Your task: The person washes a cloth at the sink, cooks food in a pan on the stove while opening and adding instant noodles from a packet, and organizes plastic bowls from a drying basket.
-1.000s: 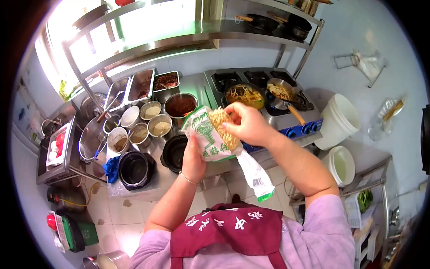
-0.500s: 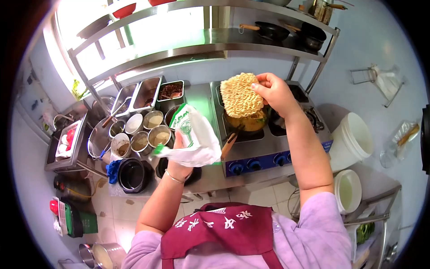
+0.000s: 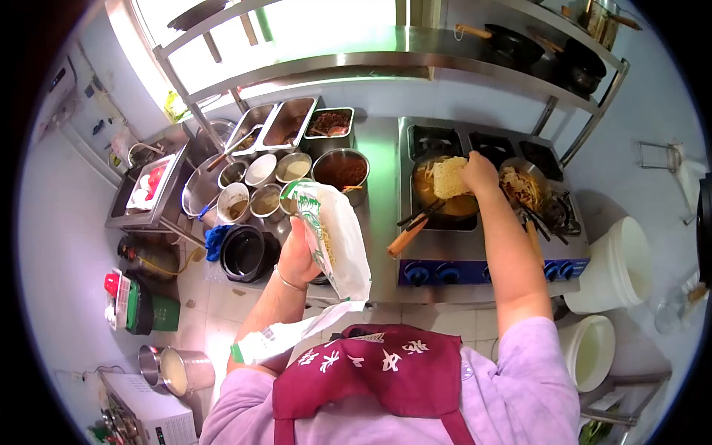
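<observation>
The right hand clamps its fingers on a noodle block over a pan on the stove; the left hand grips a packet, most fingers hidden. A steel counter adjoins the stove, beneath a shelf.

Pale yellow noodle block, white bag with green print, maroon apron with white characters.

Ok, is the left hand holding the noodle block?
No, the left hand holds the packet, while the right hand holds the noodle block.
</observation>
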`<action>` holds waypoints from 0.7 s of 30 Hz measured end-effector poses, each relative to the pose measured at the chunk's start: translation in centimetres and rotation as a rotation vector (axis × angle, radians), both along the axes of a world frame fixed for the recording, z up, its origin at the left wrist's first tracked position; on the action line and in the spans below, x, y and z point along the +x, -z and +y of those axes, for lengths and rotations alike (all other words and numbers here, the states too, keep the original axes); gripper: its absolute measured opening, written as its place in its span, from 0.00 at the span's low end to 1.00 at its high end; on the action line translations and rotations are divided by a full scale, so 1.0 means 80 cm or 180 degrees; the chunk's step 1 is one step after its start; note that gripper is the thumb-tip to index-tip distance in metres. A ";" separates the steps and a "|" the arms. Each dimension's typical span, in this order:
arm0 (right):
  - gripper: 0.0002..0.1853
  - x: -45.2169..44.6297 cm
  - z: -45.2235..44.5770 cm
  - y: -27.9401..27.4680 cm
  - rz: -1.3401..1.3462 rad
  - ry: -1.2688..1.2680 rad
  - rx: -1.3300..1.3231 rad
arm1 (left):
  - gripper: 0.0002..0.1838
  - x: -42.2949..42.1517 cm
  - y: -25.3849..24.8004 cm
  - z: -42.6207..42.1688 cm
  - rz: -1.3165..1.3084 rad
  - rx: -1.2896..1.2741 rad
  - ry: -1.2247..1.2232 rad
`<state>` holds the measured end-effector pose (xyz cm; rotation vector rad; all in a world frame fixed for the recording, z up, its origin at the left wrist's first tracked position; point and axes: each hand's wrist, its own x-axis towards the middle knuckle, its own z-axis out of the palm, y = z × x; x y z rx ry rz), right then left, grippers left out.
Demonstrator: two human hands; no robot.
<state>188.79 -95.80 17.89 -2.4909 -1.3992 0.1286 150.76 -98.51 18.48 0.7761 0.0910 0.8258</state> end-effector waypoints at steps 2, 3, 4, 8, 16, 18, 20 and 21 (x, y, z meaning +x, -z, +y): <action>0.22 -0.035 -0.021 -0.031 -0.0153 -0.0602 0.1065 | 0.35 0.001 -0.004 -0.003 0.0062 -0.0033 -0.0049; 0.19 -0.062 -0.038 -0.055 0.0361 -0.0983 0.1462 | 0.34 0.002 -0.006 -0.004 0.0096 -0.0048 -0.0071; 0.15 -0.094 -0.060 -0.080 0.0878 -0.1351 0.1857 | 0.34 0.004 -0.006 -0.002 0.0115 -0.0057 -0.0064; 0.20 -0.185 -0.168 -0.129 0.1600 -0.3336 0.2287 | 0.31 0.024 -0.009 0.015 0.0886 -0.0353 -0.0361; 0.10 -0.186 -0.189 -0.067 0.1109 -0.2132 0.2697 | 0.20 0.068 -0.040 0.072 0.1857 -0.0161 -0.0235; 0.10 -0.167 -0.185 -0.049 0.1403 -0.1812 0.2917 | 0.19 0.087 -0.058 0.088 0.2347 -0.0011 -0.0211; 0.08 -0.151 -0.178 -0.025 0.1806 -0.1274 0.3123 | 0.20 0.119 -0.077 0.096 0.2758 0.0568 -0.0259; 0.08 -0.143 -0.175 -0.005 0.2466 -0.1060 0.2896 | 0.21 0.139 -0.094 0.095 0.3093 0.0929 -0.0394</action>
